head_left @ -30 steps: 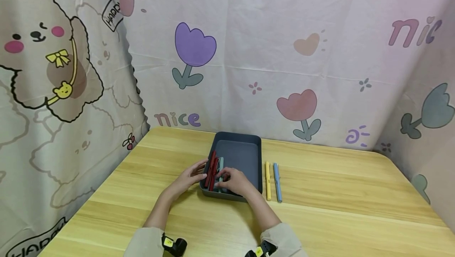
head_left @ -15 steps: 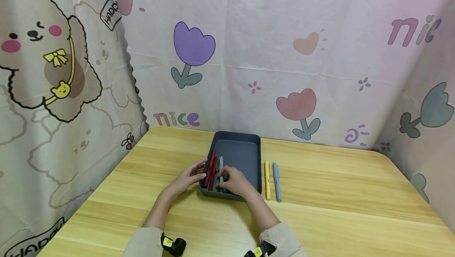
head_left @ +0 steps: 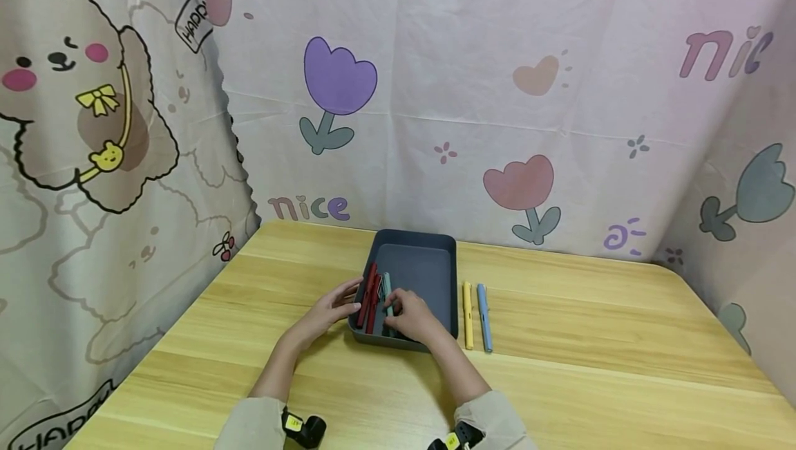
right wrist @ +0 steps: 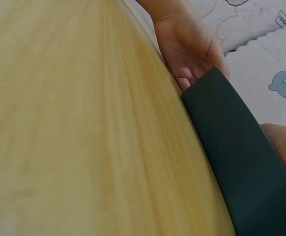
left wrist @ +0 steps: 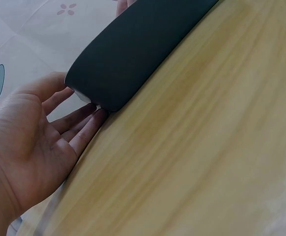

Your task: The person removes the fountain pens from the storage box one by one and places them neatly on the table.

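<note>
A dark grey tray (head_left: 424, 272) lies on the table, with two red pens (head_left: 365, 298) slanting along its left side. Right of them is a teal pen (head_left: 387, 285), its lower part pinched between the thumb and fingers of my right hand (head_left: 413, 316). My left hand (head_left: 318, 317) rests at the tray's left edge, fingers extended. In the left wrist view, that hand's fingertips (left wrist: 100, 113) touch the outside of the tray's corner. The tray wall (right wrist: 241, 157) hides most of my right hand (right wrist: 283, 147) in the right wrist view.
A yellow pen (head_left: 468, 316) and a blue pen (head_left: 485, 319) lie side by side on the wooden table (head_left: 591, 339), just right of the tray. A printed cloth (head_left: 423, 90) hangs behind and at the sides.
My right hand has shifted the teal pen slightly right, widening the gap from the red pens. My left hand has stayed at the tray's edge.
</note>
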Demonstrator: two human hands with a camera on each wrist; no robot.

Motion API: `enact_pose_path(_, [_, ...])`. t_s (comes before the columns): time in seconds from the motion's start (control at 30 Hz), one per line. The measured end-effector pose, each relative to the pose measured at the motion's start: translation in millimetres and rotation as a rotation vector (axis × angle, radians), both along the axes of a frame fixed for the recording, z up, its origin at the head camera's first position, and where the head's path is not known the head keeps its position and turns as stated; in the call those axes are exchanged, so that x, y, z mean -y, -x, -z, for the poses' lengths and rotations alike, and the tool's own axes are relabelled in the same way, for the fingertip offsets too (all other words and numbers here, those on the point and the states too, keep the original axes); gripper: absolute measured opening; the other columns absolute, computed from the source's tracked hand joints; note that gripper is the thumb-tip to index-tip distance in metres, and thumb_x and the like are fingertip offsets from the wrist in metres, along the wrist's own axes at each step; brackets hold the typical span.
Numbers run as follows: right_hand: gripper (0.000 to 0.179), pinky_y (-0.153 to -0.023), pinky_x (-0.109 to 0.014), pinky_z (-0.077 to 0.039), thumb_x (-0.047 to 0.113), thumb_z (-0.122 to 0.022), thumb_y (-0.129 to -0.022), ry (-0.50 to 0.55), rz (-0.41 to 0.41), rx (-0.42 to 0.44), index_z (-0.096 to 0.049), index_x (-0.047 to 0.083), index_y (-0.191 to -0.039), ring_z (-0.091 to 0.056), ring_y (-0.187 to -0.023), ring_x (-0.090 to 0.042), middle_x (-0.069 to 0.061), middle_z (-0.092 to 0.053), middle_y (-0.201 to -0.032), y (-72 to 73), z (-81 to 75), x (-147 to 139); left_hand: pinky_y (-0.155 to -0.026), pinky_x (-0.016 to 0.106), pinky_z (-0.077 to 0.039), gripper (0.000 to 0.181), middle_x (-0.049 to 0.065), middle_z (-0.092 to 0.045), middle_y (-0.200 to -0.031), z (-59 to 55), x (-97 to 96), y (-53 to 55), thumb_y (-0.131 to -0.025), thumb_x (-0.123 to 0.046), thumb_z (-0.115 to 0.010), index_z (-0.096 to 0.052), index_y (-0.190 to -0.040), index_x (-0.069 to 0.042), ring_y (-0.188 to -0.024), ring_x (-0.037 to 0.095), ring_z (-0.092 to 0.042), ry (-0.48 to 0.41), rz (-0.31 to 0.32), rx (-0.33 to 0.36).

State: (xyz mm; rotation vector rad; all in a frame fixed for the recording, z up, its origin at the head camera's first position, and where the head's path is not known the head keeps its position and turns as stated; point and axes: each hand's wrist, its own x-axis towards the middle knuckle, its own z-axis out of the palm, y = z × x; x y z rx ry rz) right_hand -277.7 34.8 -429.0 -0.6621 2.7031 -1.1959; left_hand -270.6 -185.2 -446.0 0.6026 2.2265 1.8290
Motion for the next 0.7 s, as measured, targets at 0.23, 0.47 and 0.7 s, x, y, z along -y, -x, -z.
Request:
enact_pose_path(0.23, [0.016,-0.061,-0.032,-0.042,0.006,-0.064,-0.084,0.018,-0.007,0.001,-0.059,0.008,-0.099,-0.046,-0.072,-0.018,-0.005,-0.047,-0.085,-0.1,0.4,-1.8,-0.100,0.049,-0.029,0.058,0.024,-0.026,-0.144,-0.1,-0.3,0.2,-0.096,-0.017,-0.051,-0.025,-0.146,-0.007,-0.128,0.040,-0.029,-0.003,0.002,0.000])
enact_pose_path(0.47, [0.015,-0.062,-0.032,-0.042,0.011,-0.065,-0.084,0.009,-0.024,0.000,-0.062,0.009,-0.099,-0.047,-0.074,-0.017,-0.005,-0.048,-0.086,-0.9,-0.6,-1.8,-0.100,0.050,-0.029,0.058,0.024,-0.025,-0.144,-1.1,-0.6,-0.1,-0.095,-0.018,-0.052,-0.025,-0.146,-0.007,-0.128,0.040,-0.029,-0.004,0.000,0.005])
enact_pose_path(0.7, [0.021,-0.061,-0.032,-0.041,0.015,-0.072,-0.080,-0.013,-0.020,-0.006,-0.061,0.009,-0.097,-0.046,-0.074,-0.018,-0.005,-0.047,-0.085,-1.6,-2.3,-0.1,-0.100,0.050,-0.030,0.058,0.024,-0.026,-0.144,-1.5,-0.3,-0.2,-0.095,-0.018,-0.052,-0.025,-0.146,-0.007,-0.127,0.040,-0.029,-0.003,-0.002,0.008])
